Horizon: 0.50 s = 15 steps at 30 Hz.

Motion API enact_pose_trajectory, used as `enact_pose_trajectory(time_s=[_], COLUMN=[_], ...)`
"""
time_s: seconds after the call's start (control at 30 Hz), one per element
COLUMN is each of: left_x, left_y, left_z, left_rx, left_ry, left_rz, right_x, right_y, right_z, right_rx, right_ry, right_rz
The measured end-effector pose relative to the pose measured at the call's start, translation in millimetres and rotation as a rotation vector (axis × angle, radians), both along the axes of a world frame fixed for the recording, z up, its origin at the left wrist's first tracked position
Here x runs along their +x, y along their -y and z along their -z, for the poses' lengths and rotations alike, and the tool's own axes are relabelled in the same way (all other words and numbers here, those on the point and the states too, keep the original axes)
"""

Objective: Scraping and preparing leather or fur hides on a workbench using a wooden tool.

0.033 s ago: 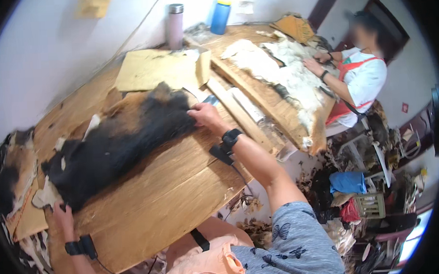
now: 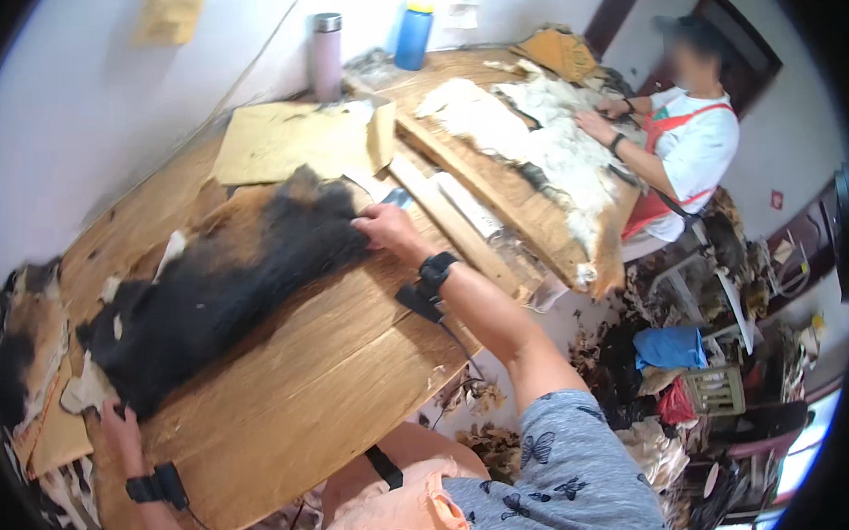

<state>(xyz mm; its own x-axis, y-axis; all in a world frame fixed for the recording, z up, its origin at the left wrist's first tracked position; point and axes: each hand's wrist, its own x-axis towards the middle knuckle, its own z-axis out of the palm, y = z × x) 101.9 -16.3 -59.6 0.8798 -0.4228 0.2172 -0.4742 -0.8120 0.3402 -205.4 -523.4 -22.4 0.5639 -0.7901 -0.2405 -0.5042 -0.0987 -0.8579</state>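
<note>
A black and brown fur pelt lies stretched across the wooden table, fur side up. My right hand pinches its right end between thumb and fingers. At the pelt's near left corner, beside a pale flap, my left hand has its fingers closed on the edge. Each wrist wears a black band with a small device and a cable. Another pelt, tan and black, hangs at the table's left end.
A yellowish sheet lies behind the pelt, near a pink flask and a blue bottle. Wooden strips separate my table from a second one, where a person handles a white pelt. Scraps and a blue bundle lie at right.
The whole view has shifted slightly, so most things sit a little farther left. Both my hands stay on the same ends of the fur pelt.
</note>
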Motion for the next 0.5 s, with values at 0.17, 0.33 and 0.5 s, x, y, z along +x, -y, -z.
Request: enact_pose_trajectory(time_s=[0.17,0.33,0.5], left_x=[9,19,22], left_y=[-5,-14,-19], left_z=[7,13,16], left_rx=[-0.059,-0.175,-0.207], left_ry=[-0.023,-0.089,-0.151], left_rz=[0.025,0.080,0.076], right_x=[0,-1,-1], right_y=[0,4,3], right_z=[2,3,2], right_rx=[-0.043,-0.007,-0.007], right_ry=[0.049,0.028,0.007], right_rz=[0.005,-0.018,-0.013])
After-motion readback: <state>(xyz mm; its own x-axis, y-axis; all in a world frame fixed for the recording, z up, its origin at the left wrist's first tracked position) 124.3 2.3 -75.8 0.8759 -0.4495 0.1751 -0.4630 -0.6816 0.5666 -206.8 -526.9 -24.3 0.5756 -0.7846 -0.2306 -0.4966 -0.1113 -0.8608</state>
